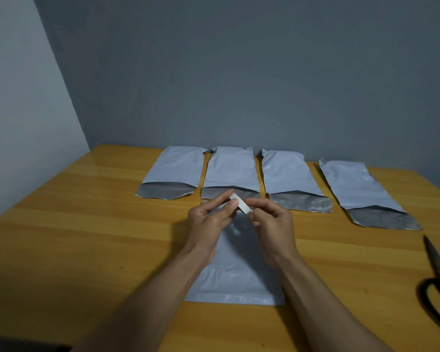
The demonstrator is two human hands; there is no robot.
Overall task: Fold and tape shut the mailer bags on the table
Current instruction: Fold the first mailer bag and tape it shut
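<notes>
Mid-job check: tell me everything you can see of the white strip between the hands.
The white strip is short, flat and narrow, matte like paper tape; whether it is sticky cannot be told. It slants, upper end toward the left. The left hand pinches that upper end; the right hand pinches the lower end. It appears held above the near mailer bag lying on the table, touching only the two hands.

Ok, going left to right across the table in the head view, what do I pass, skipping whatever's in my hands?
Far-left bag → second bag → third bag → far-right bag → scissors, nearer, at the right edge.
</notes>
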